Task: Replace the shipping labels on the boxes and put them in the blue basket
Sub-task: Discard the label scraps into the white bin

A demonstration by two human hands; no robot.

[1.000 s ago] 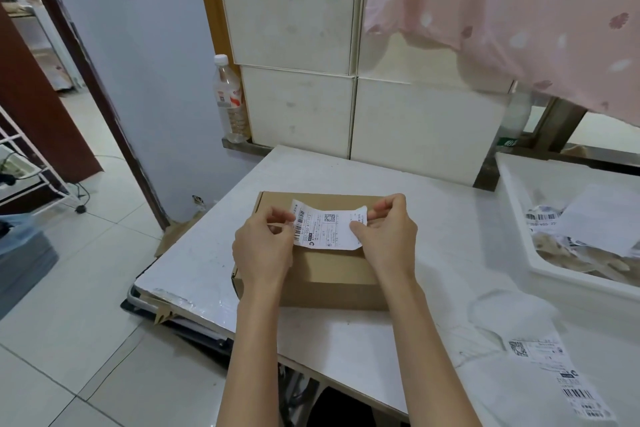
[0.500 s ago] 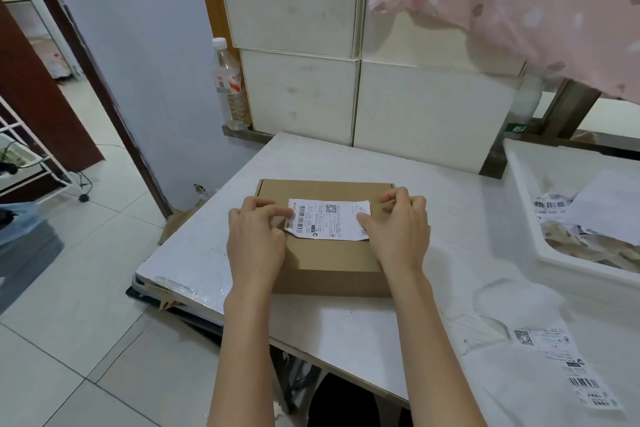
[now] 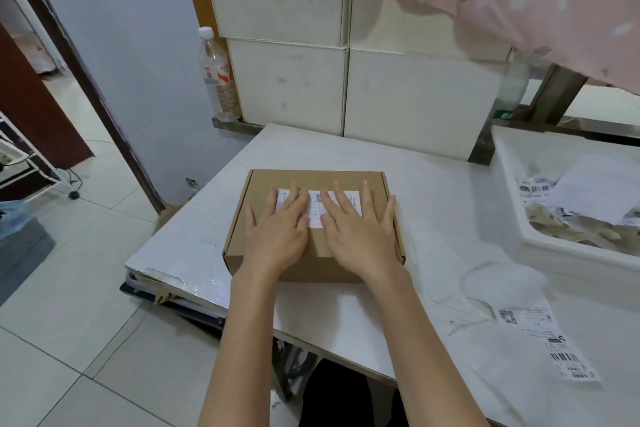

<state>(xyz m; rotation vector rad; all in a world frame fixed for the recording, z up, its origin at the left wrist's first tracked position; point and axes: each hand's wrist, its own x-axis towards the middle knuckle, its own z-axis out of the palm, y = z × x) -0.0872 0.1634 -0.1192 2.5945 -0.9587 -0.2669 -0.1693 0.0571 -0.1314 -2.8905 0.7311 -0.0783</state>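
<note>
A brown cardboard box (image 3: 375, 184) lies flat on the white table (image 3: 346, 149) in front of me. A white shipping label (image 3: 317, 210) lies on its lid. My left hand (image 3: 277, 229) lies flat on the label's left part with straight, spread fingers. My right hand (image 3: 360, 229) presses flat on the label's right part the same way. Both hands cover much of the label. A dark blue basket (image 3: 20, 246) shows partly at the left edge, down on the floor.
A white tray (image 3: 512, 218) with torn labels and backing paper stands at the right. A strip of printed labels (image 3: 550, 343) lies on the table's near right. A plastic bottle (image 3: 218, 76) stands on a ledge at the back left. The table's left edge drops to tiled floor.
A second ago both hands pinched the label above the box. They laid it on the lid, then let go and flattened out on top of it.
</note>
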